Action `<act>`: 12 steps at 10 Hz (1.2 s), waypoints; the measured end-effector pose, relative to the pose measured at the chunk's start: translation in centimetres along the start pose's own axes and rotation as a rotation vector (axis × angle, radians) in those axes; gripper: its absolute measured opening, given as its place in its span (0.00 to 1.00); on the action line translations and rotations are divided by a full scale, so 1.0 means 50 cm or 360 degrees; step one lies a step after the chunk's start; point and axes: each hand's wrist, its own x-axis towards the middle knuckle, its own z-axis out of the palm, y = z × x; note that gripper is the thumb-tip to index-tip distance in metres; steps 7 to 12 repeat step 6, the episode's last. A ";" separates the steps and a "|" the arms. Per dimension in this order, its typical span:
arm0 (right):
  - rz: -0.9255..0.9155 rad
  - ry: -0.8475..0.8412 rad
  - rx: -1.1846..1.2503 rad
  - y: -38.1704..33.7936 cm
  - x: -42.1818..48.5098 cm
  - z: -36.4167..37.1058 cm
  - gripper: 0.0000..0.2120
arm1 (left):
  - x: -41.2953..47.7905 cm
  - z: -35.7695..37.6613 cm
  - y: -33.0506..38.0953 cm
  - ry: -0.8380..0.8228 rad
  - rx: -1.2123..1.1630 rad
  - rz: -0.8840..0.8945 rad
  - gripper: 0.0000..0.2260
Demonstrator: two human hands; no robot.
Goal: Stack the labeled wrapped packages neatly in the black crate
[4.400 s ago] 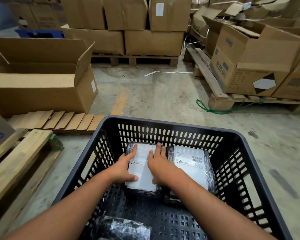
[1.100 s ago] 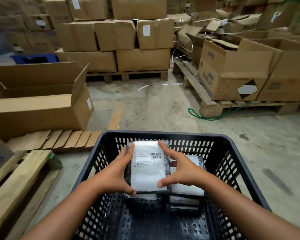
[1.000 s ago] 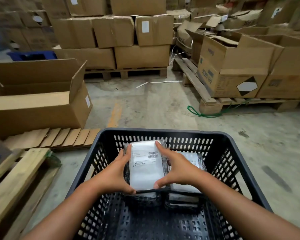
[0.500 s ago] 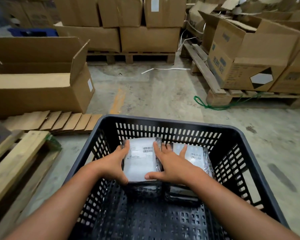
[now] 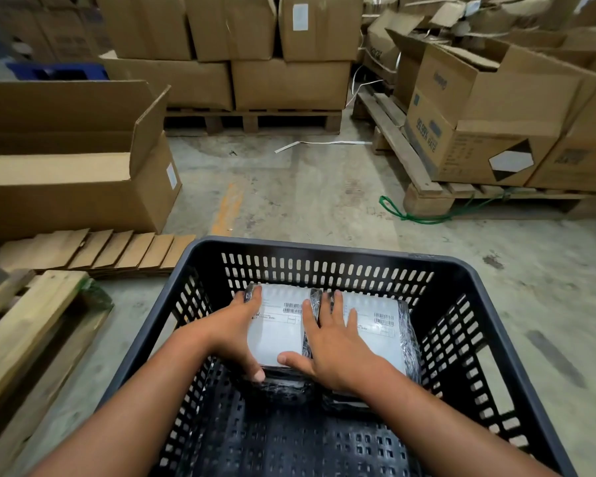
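Two bare forearms, no sleeves in view, left hand [image 5: 236,333] and right hand [image 5: 334,342] both ungloved, no rings, watch or wristbands, short plain fingernails, fingers [image 5: 336,304] unadorned

Open carton [image 5: 76,187] left on concrete floor [image 5: 307,201]; stacked boxes [image 5: 255,53] on pallet [image 5: 252,118]; green cord [image 5: 410,213] right.

Pkg [image 5: 278,330] now down on stack.
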 end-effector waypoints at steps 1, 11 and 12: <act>-0.0043 0.0048 -0.0007 0.010 0.006 0.001 0.55 | -0.001 0.001 -0.001 0.0042 -0.0011 0.0039 0.80; -0.0076 0.0359 0.1036 0.073 -0.038 -0.166 0.30 | -0.026 -0.017 -0.041 0.0207 -0.0439 0.0256 0.58; -0.0076 0.0359 0.1036 0.073 -0.038 -0.166 0.30 | -0.026 -0.017 -0.041 0.0207 -0.0439 0.0256 0.58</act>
